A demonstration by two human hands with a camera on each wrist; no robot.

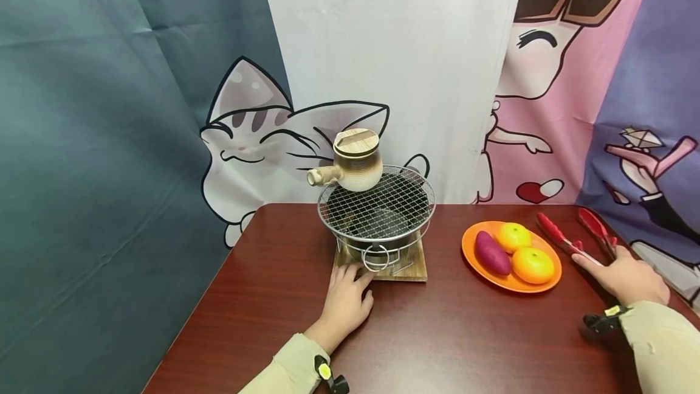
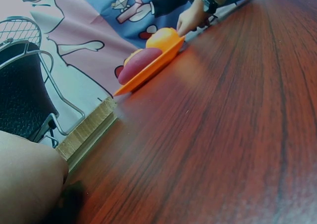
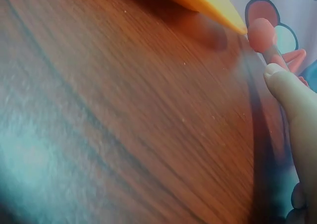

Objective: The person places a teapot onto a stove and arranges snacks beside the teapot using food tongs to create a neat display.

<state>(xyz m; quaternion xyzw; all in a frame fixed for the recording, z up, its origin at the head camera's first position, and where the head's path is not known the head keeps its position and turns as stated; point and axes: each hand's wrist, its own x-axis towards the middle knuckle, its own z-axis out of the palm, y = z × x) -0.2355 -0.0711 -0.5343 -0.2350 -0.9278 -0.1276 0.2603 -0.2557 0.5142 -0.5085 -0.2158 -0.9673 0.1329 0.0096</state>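
My left hand (image 1: 346,303) rests at the front left edge of a wooden board (image 1: 418,267), fingers loosely bent and touching it. On that board stands a black tabletop grill stove (image 2: 25,95) topped by a round wire rack (image 1: 404,199). A lidded clay teapot (image 1: 361,170) with a side handle sits towards the back left of the rack. At the far right, my right hand (image 1: 634,278) grips red-tipped tongs (image 1: 555,231) by their handle end, the two arms spread apart. In the right wrist view, the thumb (image 3: 287,87) lies against the tongs (image 3: 262,34).
An orange plate (image 1: 469,247) between the hands bears a purple sweet potato (image 1: 491,253) and two orange fruits (image 1: 533,265). The dark red wooden table (image 1: 437,333) ends near the right hand. A printed curtain (image 1: 399,65) hangs behind it.
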